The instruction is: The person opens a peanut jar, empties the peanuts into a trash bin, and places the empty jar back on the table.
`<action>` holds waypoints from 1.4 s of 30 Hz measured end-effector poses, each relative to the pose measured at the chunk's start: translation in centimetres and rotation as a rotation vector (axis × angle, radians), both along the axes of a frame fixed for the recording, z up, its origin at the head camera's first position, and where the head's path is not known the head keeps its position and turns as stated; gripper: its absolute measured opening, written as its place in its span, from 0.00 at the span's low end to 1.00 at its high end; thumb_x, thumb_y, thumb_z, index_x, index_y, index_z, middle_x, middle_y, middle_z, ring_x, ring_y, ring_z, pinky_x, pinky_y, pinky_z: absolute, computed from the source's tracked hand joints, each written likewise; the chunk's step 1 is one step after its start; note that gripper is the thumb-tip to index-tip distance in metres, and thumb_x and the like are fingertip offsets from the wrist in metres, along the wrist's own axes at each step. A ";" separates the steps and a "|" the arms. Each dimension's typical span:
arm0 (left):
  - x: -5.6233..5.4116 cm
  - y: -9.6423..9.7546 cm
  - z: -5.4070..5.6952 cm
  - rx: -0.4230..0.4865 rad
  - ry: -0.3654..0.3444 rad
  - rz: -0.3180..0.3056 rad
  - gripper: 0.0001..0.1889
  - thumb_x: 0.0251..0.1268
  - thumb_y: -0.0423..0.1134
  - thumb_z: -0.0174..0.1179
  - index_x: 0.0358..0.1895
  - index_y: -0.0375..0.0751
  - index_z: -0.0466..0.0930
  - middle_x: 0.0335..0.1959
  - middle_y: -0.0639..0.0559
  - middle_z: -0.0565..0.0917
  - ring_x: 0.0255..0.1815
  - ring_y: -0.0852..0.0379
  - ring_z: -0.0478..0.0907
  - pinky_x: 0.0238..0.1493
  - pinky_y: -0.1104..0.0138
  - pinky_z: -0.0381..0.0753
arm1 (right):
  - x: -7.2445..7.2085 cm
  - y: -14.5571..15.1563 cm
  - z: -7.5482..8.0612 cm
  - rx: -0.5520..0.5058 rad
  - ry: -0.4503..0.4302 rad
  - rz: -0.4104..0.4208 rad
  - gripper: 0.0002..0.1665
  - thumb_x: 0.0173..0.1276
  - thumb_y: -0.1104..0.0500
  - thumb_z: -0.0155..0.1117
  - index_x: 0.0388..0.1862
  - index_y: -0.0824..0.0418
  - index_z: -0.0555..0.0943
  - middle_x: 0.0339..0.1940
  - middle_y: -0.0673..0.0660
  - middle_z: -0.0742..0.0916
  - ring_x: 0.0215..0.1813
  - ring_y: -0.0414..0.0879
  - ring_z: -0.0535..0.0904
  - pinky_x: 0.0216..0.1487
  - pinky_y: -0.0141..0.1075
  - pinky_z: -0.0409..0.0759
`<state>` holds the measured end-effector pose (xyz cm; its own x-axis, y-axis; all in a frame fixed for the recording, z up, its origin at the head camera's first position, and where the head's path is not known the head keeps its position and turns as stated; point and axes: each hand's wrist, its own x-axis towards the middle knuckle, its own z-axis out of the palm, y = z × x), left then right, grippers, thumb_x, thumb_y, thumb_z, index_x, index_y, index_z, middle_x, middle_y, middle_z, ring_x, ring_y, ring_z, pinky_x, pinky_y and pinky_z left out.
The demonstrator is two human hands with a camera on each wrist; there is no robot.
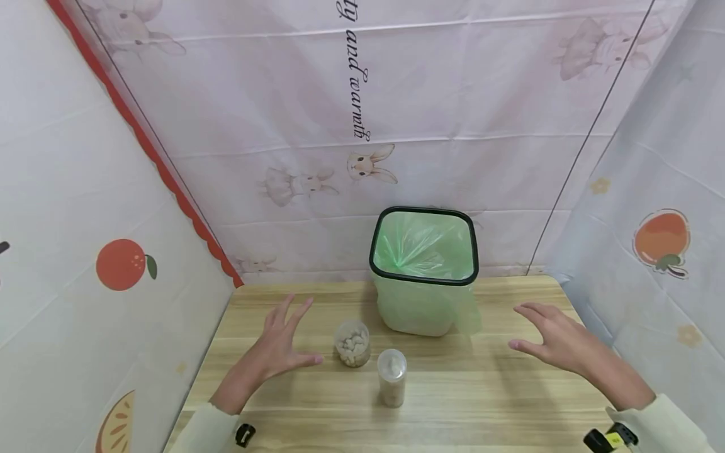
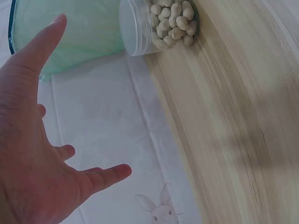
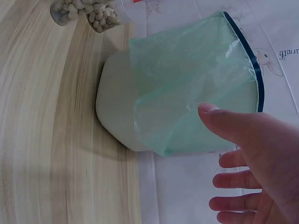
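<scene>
My left hand hovers over the left side of the table, fingers spread and holding nothing. Just right of its thumb stands a short clear jar of pale nuts, a small gap between them. A taller clear jar with a whitish top stands nearer the front. In the left wrist view, a clear jar of pale nuts is visible close up. Over the right side, my right hand hangs with relaxed fingers and an empty palm. The bin, lined with a green bag, stands between the hands, touched by neither.
A black rim ring runs around the bin's mouth, and the bag's edge hangs down outside. The wood-grain table ends at a printed cloth behind. Cloth walls stand at both sides.
</scene>
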<state>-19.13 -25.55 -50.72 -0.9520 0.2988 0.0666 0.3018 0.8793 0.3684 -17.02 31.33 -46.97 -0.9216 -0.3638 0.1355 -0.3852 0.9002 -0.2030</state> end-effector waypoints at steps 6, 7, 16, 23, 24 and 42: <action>0.0 0.2 -0.1 0.029 0.018 -0.013 0.65 0.43 0.77 0.72 0.85 0.67 0.46 0.85 0.34 0.47 0.77 0.17 0.55 0.53 0.24 0.75 | 0.2 -0.6 0.3 -0.012 -0.002 0.012 0.43 0.63 0.37 0.75 0.65 0.67 0.80 0.62 0.70 0.84 0.63 0.69 0.81 0.61 0.63 0.81; 0.0 0.2 -0.1 0.034 0.023 -0.017 0.65 0.43 0.77 0.72 0.85 0.66 0.46 0.85 0.34 0.48 0.76 0.17 0.56 0.53 0.24 0.75 | 0.2 -0.7 0.4 -0.015 0.000 0.016 0.43 0.63 0.37 0.75 0.65 0.66 0.80 0.62 0.70 0.84 0.63 0.69 0.81 0.60 0.63 0.81; 0.1 0.9 -0.2 0.062 0.032 -0.033 0.66 0.41 0.77 0.74 0.84 0.60 0.49 0.83 0.34 0.53 0.75 0.18 0.59 0.57 0.25 0.75 | 0.4 -1.4 0.6 -0.023 0.068 0.081 0.39 0.62 0.41 0.77 0.61 0.67 0.82 0.58 0.68 0.86 0.60 0.66 0.83 0.58 0.61 0.83; 0.1 1.3 -0.5 0.075 0.004 -0.038 0.66 0.40 0.78 0.73 0.84 0.57 0.52 0.82 0.34 0.53 0.75 0.21 0.61 0.56 0.28 0.78 | 0.5 -1.9 1.0 -0.029 0.078 0.094 0.38 0.61 0.42 0.77 0.60 0.67 0.83 0.57 0.68 0.87 0.59 0.65 0.84 0.57 0.60 0.83; 0.1 1.4 -0.5 0.077 0.000 -0.038 0.66 0.39 0.77 0.73 0.84 0.57 0.52 0.82 0.34 0.54 0.75 0.21 0.61 0.56 0.29 0.78 | 0.6 -2.0 1.1 -0.029 0.079 0.096 0.37 0.61 0.43 0.77 0.60 0.67 0.83 0.57 0.67 0.87 0.59 0.65 0.84 0.57 0.60 0.83; 0.5 2.6 -1.1 0.096 -0.013 -0.058 0.64 0.40 0.68 0.80 0.83 0.57 0.54 0.82 0.35 0.56 0.75 0.26 0.65 0.59 0.32 0.79 | 1.1 -3.7 2.3 -0.027 0.088 0.115 0.36 0.64 0.43 0.76 0.61 0.67 0.82 0.57 0.66 0.87 0.60 0.64 0.84 0.58 0.59 0.84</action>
<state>-18.68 -22.94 -51.80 -0.9344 0.3459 0.0848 0.3452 0.8212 0.4544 -15.87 27.68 -44.72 -0.8579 -0.4617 0.2254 -0.5032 0.8436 -0.1874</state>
